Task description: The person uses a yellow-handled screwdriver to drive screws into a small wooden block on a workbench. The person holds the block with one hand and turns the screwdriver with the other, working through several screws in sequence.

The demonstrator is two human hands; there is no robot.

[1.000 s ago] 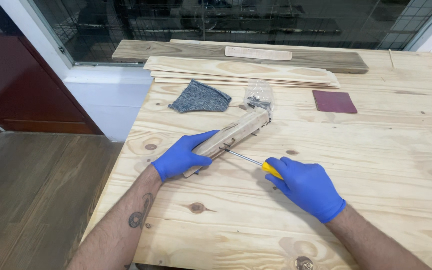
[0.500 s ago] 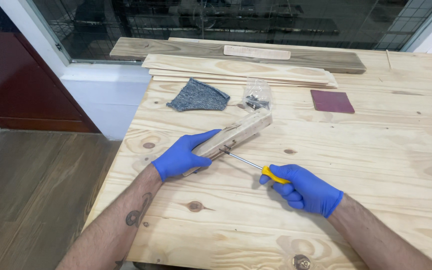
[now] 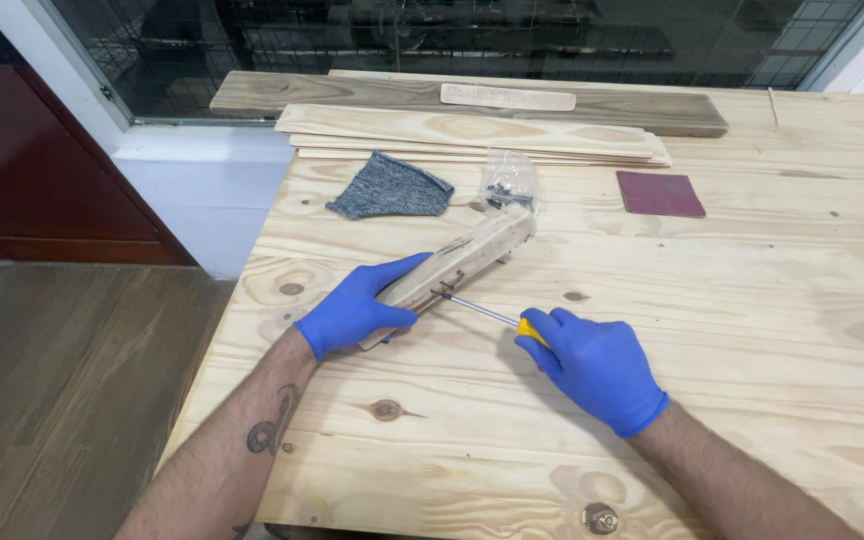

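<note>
My left hand [image 3: 360,305], in a blue glove, grips the near end of a narrow wooden block [image 3: 467,254] that lies slanted on the pine workbench [image 3: 732,290]. My right hand [image 3: 597,365], also gloved in blue, is closed around the yellow handle of a screwdriver [image 3: 480,314]. The thin metal shaft runs up and left, and its tip meets the side of the block near a small metal fitting.
A grey knitted cloth [image 3: 392,188], a clear bag of small dark hardware [image 3: 508,184] and a dark red square of sandpaper [image 3: 660,193] lie behind the block. Stacked boards [image 3: 472,130] sit along the far edge by a window. The bench's left edge drops to wooden flooring.
Both hands hold the same things. My right hand and the screwdriver have shifted only slightly, and the view has moved a little.
</note>
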